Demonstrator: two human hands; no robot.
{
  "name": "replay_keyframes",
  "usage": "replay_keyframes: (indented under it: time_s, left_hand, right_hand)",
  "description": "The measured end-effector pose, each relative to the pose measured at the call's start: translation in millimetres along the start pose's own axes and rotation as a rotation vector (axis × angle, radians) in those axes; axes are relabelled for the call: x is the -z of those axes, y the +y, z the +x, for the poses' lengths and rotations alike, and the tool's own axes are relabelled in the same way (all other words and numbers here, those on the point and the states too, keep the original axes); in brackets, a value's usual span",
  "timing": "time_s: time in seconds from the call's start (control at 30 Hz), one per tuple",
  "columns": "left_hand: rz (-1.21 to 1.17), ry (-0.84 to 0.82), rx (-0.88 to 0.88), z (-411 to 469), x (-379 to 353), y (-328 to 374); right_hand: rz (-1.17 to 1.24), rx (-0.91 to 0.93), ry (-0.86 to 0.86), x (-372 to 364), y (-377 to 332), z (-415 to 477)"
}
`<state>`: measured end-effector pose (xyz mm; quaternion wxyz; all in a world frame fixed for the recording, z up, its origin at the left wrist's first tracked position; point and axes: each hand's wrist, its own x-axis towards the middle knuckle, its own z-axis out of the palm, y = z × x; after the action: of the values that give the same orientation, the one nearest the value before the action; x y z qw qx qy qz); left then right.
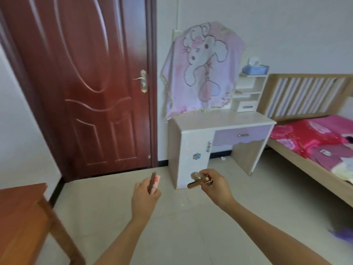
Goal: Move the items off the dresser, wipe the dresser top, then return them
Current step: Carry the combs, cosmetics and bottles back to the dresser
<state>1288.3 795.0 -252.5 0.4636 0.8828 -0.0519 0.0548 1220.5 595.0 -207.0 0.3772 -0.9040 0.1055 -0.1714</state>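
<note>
Nearest, the left hand (145, 196) pinches a slim brown stick (152, 183) and a pink piece (157, 180), upright between curled fingers (155, 194). The right hand (215, 188) grips a gold tube (197, 183) crosswise. Both are carried well short of the dresser (193, 150) front edge, probably for return to its surface (219, 119).

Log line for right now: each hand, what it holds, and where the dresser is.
left hand: grips slim brown item | right hand: grips gold tube | dresser: ahead, both hands short of it | tissue box: on its side shelf

Left hand (145, 196), right hand (214, 187): curled, outstretched
</note>
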Motion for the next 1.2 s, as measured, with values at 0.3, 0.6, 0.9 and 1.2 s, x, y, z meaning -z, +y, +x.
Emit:
replay_keyframes:
  time_s: [0.3, 0.6, 0.9, 1.2]
  left_hand:
    - [0.017, -0.066, -0.014, 41, -92, 51]
    - [-0.047, -0.093, -0.046, 157, -167, 68]
    - [-0.057, -0.142, -0.053, 302, -231, 92]
    - [0.013, -0.229, 0.009, 381, -320, 84]
  right_hand:
    - [-0.011, -0.076, 0.066, 54, 83, 48]
    - [-0.063, -0.071, 0.074, 64, 119, 172]
    - [-0.077, -0.127, 0.106, 62, 151, 319]
    - [-0.089, -0.183, 0.043, 43, 228, 417]
